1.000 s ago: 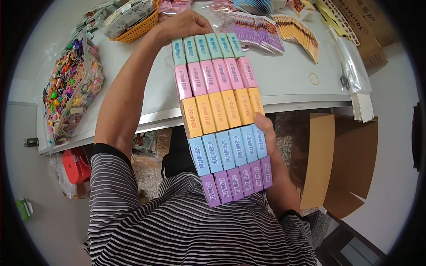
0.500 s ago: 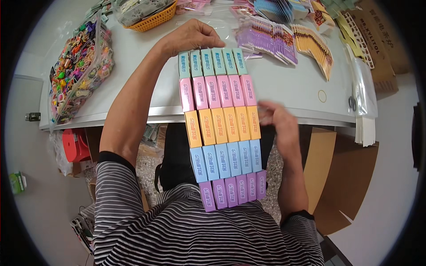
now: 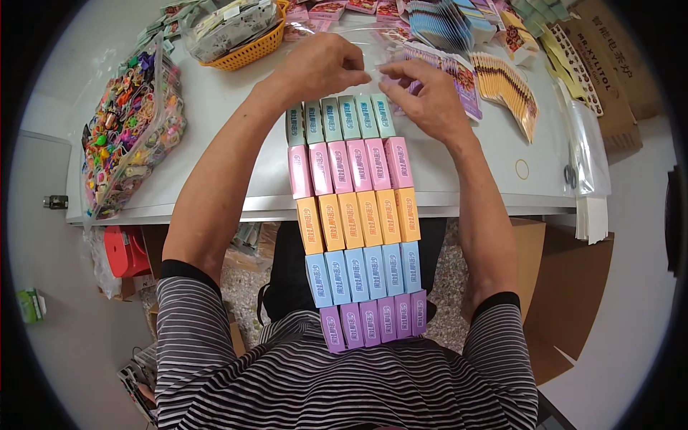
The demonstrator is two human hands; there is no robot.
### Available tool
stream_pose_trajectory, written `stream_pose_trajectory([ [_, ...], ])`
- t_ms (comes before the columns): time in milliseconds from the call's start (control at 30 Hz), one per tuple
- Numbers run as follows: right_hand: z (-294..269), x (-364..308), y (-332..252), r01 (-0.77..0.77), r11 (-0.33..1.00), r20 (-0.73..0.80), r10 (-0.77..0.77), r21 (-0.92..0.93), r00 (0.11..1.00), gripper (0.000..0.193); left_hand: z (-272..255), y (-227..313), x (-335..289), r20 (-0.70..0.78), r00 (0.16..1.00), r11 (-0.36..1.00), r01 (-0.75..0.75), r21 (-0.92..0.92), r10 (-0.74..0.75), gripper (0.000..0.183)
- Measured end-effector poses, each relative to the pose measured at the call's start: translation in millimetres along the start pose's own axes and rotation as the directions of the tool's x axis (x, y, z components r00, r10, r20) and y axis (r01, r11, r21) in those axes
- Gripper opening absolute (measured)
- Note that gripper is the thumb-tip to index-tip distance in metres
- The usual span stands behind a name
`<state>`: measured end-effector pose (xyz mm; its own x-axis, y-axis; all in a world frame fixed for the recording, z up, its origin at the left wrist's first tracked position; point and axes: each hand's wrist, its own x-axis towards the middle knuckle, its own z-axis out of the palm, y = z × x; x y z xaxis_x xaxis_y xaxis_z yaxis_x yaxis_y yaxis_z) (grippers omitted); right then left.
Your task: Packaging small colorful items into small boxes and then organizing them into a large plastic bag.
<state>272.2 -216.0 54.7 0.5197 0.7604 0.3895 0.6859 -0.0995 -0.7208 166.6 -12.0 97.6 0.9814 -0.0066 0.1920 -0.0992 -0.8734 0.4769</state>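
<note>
Nearest me, the block of boxes (image 3: 362, 226) leans from my striped shirt (image 3: 344, 380) up to the table (image 3: 236, 100): purple row at my chest, then blue, orange and pink, with the green row at the far end lying on the table edge. Neither hand holds the block; I judge it propped between chest and table. Past the green row my left hand (image 3: 319, 68) and right hand (image 3: 423, 100) meet, fingers pinched narrow on a clear plastic bag (image 3: 373, 44); I can't tell whether its mouth is open. I judge the step to be readying that bag. The next move calls for spreading the mouth wide without letting the block sag. Farther off sit an orange basket (image 3: 251, 50), a bag of coloured trinkets (image 3: 129, 129) and fanned card packs (image 3: 502, 86).
</note>
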Motion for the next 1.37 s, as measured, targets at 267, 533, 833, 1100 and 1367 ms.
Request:
stream_pose_trajectory([
  [267, 7, 21, -20, -0.12, 0.987, 0.067, 0.128, -0.106, 0.99, 0.041, 6, -3, -2, -0.175, 0.982, 0.987, -0.04, 0.154, 0.067, 0.015],
  [533, 28, 33, -32, -0.03, 0.836, -0.065, -0.007, -0.547, 0.998, 0.028, 5, 1, -11, -0.293, 0.933, 0.939, -0.11, 0.327, 0.211, 0.013],
  [833, 14, 15, -24, -0.001, 0.936, -0.112, -0.041, -0.353, 0.993, 0.023, 1, -9, -50, -0.401, 0.872, 0.899, 0.385, 0.206, -0.282, 0.027],
  [1100, 9, -2, -17, 0.086, 0.947, -0.183, -0.148, -0.309, 0.972, 0.02, 18, -8, -64, -0.351, 0.732, 0.803, 0.458, -0.382, -0.584, 0.033],
  [1367, 10, -3, -6, 0.168, 0.975, -0.159, -0.19, -0.144, 0.969, 0.019, 32, -19, -71, -0.303, 0.685, 0.611, 0.261, -0.747, -0.663, 0.023],
])
